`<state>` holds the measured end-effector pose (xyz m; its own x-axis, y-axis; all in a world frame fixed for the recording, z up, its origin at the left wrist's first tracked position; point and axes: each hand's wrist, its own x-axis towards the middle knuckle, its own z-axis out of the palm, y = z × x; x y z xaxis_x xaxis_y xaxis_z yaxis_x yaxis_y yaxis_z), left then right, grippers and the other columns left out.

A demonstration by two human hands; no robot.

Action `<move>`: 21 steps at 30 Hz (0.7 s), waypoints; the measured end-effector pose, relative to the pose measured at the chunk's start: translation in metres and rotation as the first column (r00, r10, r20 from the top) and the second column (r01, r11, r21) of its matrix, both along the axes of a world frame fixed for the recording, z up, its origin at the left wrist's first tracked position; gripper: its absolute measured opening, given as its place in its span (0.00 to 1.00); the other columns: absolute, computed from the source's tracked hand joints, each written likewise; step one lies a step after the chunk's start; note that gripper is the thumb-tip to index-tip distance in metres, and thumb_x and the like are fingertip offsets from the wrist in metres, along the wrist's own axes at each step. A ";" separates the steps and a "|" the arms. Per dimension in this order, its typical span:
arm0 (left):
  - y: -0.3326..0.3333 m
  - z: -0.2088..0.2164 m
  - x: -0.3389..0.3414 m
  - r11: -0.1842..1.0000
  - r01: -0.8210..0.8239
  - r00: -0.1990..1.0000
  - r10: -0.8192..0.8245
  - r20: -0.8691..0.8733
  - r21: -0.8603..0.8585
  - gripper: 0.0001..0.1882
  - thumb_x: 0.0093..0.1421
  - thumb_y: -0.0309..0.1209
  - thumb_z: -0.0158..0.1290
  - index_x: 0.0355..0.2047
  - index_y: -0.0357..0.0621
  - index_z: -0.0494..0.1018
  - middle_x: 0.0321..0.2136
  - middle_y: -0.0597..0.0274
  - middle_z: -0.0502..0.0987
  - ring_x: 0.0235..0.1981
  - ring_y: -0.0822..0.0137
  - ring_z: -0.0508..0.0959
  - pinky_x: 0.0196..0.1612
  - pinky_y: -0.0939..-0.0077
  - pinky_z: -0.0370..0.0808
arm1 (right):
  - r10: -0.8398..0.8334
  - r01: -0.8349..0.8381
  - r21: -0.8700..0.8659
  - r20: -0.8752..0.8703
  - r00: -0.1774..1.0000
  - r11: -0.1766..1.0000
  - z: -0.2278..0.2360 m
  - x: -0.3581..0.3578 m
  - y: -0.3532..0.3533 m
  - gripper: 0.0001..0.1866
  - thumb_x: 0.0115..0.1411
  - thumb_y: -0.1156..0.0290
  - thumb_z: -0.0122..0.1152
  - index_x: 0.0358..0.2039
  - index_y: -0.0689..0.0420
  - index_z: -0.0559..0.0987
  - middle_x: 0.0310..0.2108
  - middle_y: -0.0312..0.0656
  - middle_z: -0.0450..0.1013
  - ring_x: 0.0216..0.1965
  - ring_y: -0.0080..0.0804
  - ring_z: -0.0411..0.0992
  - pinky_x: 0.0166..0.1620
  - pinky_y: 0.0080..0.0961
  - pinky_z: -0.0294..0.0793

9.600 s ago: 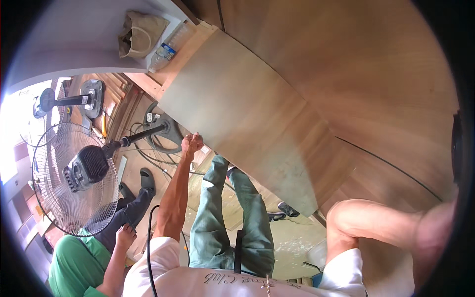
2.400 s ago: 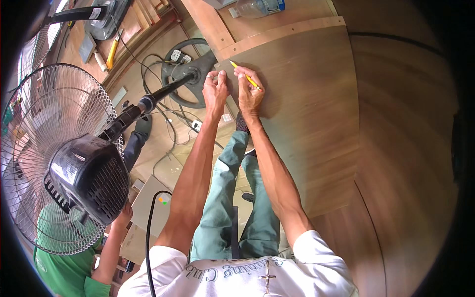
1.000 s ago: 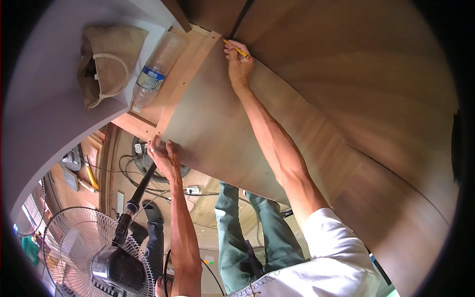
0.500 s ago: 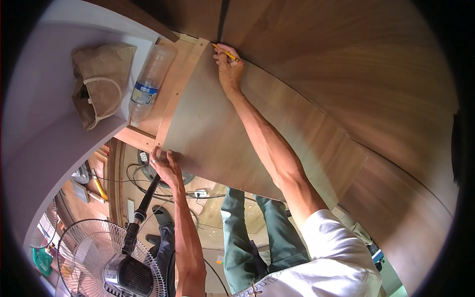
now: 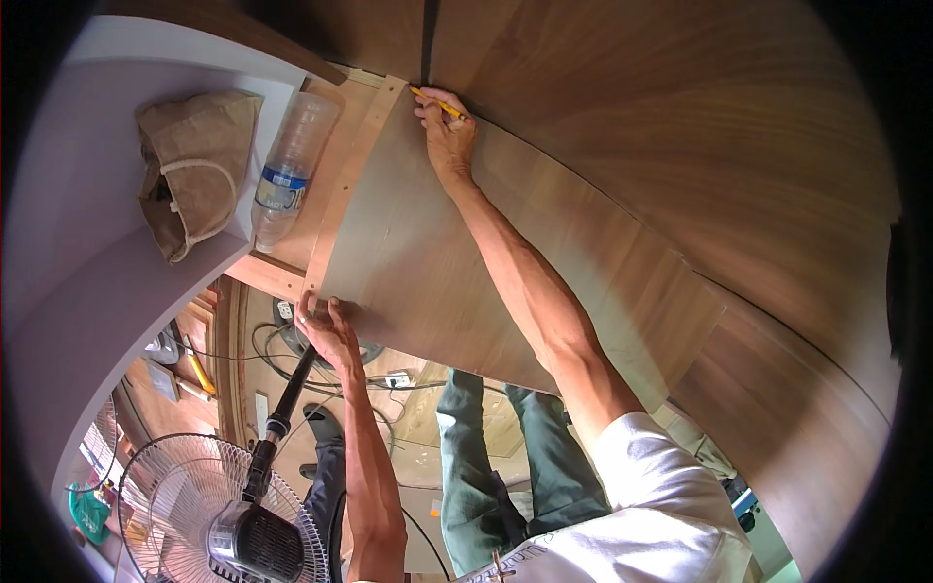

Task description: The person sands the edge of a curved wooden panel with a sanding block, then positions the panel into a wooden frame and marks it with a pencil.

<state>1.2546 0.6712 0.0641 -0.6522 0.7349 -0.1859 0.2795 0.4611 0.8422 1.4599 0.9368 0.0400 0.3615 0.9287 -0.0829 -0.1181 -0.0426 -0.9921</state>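
A thin wood-grain panel (image 5: 428,253) lies flat before me, its left side along a pale wooden strip (image 5: 342,189). At the far left corner, my right hand (image 5: 450,146) is closed round a yellow pencil (image 5: 451,110), its tip at the panel's corner by the strip. My left hand (image 5: 328,332) holds the near left corner, fingers bent over the edge where panel and strip meet. A ring shows on one finger. The undersides of the left fingers are hidden.
A clear plastic bottle (image 5: 294,160) and a brown bag (image 5: 199,170) rest at the left. A standing fan (image 5: 258,539) is at lower left, near a person's dark trouser leg (image 5: 326,486). Cables (image 5: 272,340) cross the floor. A tall wooden panel (image 5: 680,126) rises at the right.
The view has shifted slightly. Both hands keep their places at the panel's corners, and the pencil tip stays by the far left corner. The other person's feet have shifted a little.
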 end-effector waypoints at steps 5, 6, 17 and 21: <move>-0.005 -0.012 -0.009 0.997 0.059 0.985 -0.066 -0.162 -0.049 0.21 0.60 0.23 0.56 0.53 0.44 0.67 0.52 0.45 0.65 0.56 0.48 0.67 0.58 0.61 0.64 | 0.001 -0.001 0.006 -0.004 1.000 1.000 -0.003 0.000 0.001 0.14 0.61 0.72 0.49 0.43 0.64 0.78 0.38 0.48 0.80 0.36 0.31 0.79 0.42 0.24 0.77; -0.007 -0.014 -0.011 0.997 0.059 0.984 -0.066 -0.164 -0.048 0.21 0.60 0.23 0.56 0.53 0.44 0.67 0.52 0.45 0.65 0.56 0.48 0.67 0.58 0.61 0.64 | -0.002 0.002 0.007 0.001 1.000 1.000 -0.003 -0.001 0.002 0.14 0.61 0.72 0.48 0.43 0.63 0.79 0.38 0.47 0.80 0.36 0.31 0.79 0.41 0.24 0.77; 0.001 0.006 -0.001 0.994 0.067 0.967 -0.086 -0.239 -0.088 0.21 0.59 0.23 0.56 0.53 0.45 0.67 0.52 0.45 0.65 0.54 0.47 0.68 0.57 0.59 0.65 | 0.003 -0.003 -0.015 -0.006 1.000 1.000 0.001 0.000 0.001 0.14 0.63 0.72 0.49 0.43 0.63 0.79 0.38 0.47 0.80 0.36 0.29 0.79 0.41 0.23 0.76; 0.003 0.011 0.003 0.994 0.067 0.969 -0.086 -0.234 -0.088 0.22 0.59 0.22 0.57 0.53 0.46 0.67 0.52 0.45 0.65 0.54 0.47 0.68 0.57 0.59 0.66 | 0.015 -0.015 -0.009 -0.010 1.000 1.000 0.000 0.001 0.000 0.13 0.63 0.72 0.49 0.43 0.63 0.79 0.38 0.46 0.80 0.36 0.29 0.79 0.41 0.23 0.76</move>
